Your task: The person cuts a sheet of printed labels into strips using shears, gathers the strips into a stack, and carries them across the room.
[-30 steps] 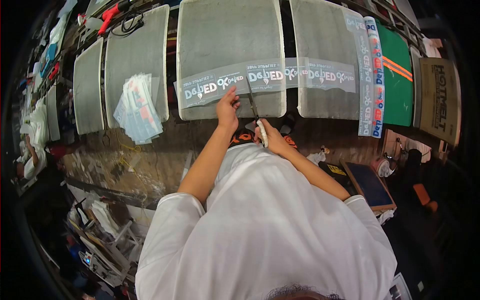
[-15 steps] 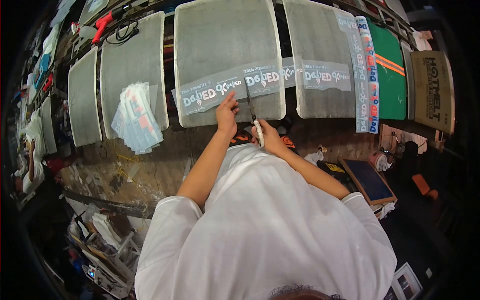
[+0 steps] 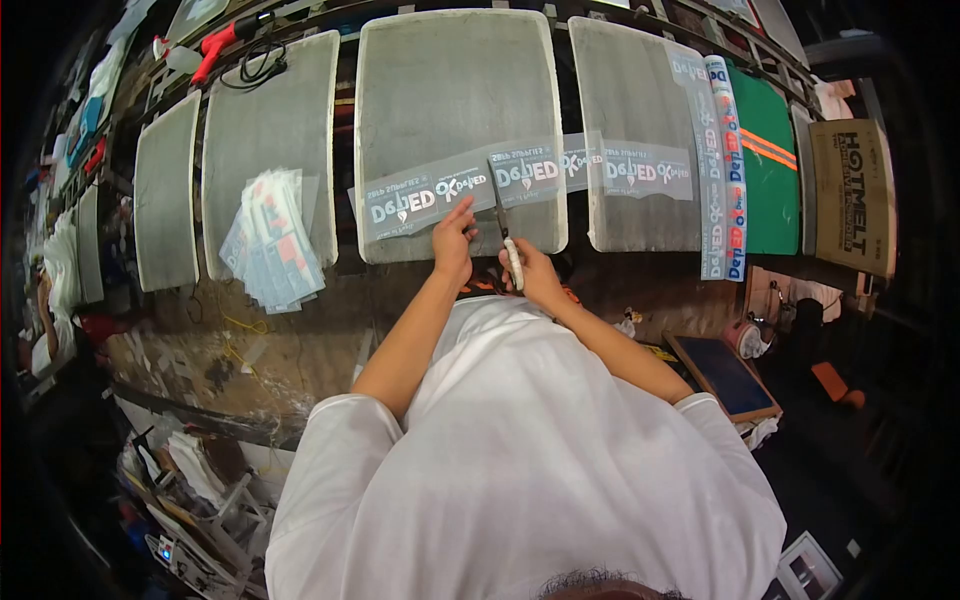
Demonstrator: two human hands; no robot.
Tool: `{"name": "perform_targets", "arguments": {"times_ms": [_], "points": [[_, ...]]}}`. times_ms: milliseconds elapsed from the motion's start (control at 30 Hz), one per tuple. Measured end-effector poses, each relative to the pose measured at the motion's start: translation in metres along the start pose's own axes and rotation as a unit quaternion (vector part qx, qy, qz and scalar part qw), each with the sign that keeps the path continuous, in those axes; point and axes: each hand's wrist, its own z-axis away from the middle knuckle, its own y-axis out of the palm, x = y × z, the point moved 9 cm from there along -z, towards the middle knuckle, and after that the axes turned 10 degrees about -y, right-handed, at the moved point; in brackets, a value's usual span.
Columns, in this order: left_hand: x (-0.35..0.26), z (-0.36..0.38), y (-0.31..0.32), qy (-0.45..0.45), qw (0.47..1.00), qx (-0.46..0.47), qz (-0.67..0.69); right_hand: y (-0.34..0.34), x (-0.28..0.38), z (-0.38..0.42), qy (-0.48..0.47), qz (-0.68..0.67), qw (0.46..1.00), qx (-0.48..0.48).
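Note:
A strip of clear printed film [image 3: 420, 200] with mirrored "DepED OK" lettering stretches across the middle and right boards. My left hand [image 3: 454, 240] pinches the strip's lower edge, fingers pointing away from me. In my right hand [image 3: 538, 278] is a pair of scissors [image 3: 514, 262] with a white-wrapped handle. Their dark blades reach up into the strip between two prints, where the film looks parted. Whether the blades are fully closed is too small to tell. A fanned pile of cut film pieces [image 3: 272, 240] lies on the board to the left.
Grey boards with pale rims [image 3: 455, 80] stand in a row. A roll of printed film [image 3: 728, 170] lies on the right, beside a green board [image 3: 768, 190] and a carton [image 3: 850, 200]. A red heat gun [image 3: 215, 48] with a black cord is at the back left.
The view has shifted slightly, so the boards sit a little lower. Both hands, the scissors and the strip keep almost the same positions relative to each other.

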Motion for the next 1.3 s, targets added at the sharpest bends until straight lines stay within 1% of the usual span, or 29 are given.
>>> {"name": "perform_targets", "arguments": {"times_ms": [100,167,300,367,400,500,567,600,633,667,700,733,767,833,900,967,1000,1067,1100,1167,1200,1267,1300], "points": [[-0.003,0.001,-0.001,0.005,1.000,0.002,-0.010,-0.004,0.000,-0.015,-0.011,0.042,0.999,-0.011],[-0.004,0.001,-0.003,0.002,1.000,-0.003,-0.007,-0.004,-0.005,-0.020,-0.015,-0.010,1.000,-0.012],[-0.007,0.002,-0.002,0.006,1.000,0.000,0.005,-0.006,-0.002,-0.024,-0.028,-0.028,0.999,0.009],[-0.009,0.004,-0.003,0.017,1.000,-0.002,0.007,-0.008,0.012,-0.028,-0.030,0.040,0.999,-0.001],[-0.010,0.006,-0.002,0.020,1.000,-0.002,0.007,-0.008,0.014,-0.033,-0.034,0.040,0.999,0.000],[-0.014,0.013,-0.001,0.023,1.000,0.004,0.007,-0.009,0.019,-0.049,-0.042,0.029,0.999,0.001],[-0.014,0.015,-0.003,0.017,1.000,-0.010,0.013,-0.010,0.022,-0.057,-0.058,-0.008,0.998,0.020],[-0.015,0.017,-0.004,0.015,1.000,-0.010,0.008,-0.014,0.026,-0.058,-0.063,-0.009,0.998,0.015],[-0.014,0.019,-0.005,0.015,1.000,-0.005,0.004,-0.016,0.032,-0.059,-0.075,-0.038,0.996,0.013],[-0.013,0.021,-0.006,0.018,1.000,-0.001,0.023,-0.020,0.037,-0.061,-0.086,-0.067,0.994,0.011],[-0.013,0.022,-0.006,0.021,0.999,0.003,0.042,-0.028,0.044,-0.063,-0.089,-0.069,0.994,0.006],[-0.013,0.022,-0.004,0.021,0.999,0.012,0.041,-0.047,0.055,-0.066,-0.097,0.080,0.992,-0.021],[-0.012,0.022,-0.002,0.020,0.999,0.016,0.035,-0.066,0.069,-0.069,-0.100,0.228,0.967,-0.048],[-0.011,0.021,0.011,0.018,0.997,0.043,0.054,-0.103,0.110,-0.076,-0.128,0.320,0.936,-0.067],[-0.012,0.022,0.028,0.012,0.998,0.053,0.041,-0.151,0.123,-0.114,-0.248,0.461,0.847,-0.091],[-0.010,0.021,0.047,0.008,0.998,0.061,0.034,-0.187,0.142,-0.147,-0.258,0.561,0.784,-0.060],[-0.007,0.018,0.054,0.003,0.997,0.068,0.027,-0.207,0.148,-0.161,-0.261,0.561,0.783,-0.062],[-0.003,0.017,0.068,0.008,0.997,0.073,0.015,-0.227,0.152,-0.187,-0.275,0.616,0.737,-0.034],[-0.003,0.019,0.074,0.014,0.997,0.069,0.015,-0.233,0.157,-0.195,-0.282,0.614,0.737,-0.033],[0.007,0.022,0.086,0.002,0.998,0.067,0.017,-0.246,0.150,-0.214,-0.238,0.669,0.704,-0.008],[0.010,0.026,0.093,-0.004,0.997,0.067,0.025,-0.247,0.148,-0.222,-0.239,0.665,0.708,-0.005],[0.023,0.025,0.107,-0.013,0.997,0.067,0.025,-0.250,0.132,-0.238,-0.172,0.700,0.692,0.025],[0.031,0.024,0.116,-0.022,0.997,0.070,0.026,-0.250,0.129,-0.242,-0.170,0.696,0.697,0.026]]}}
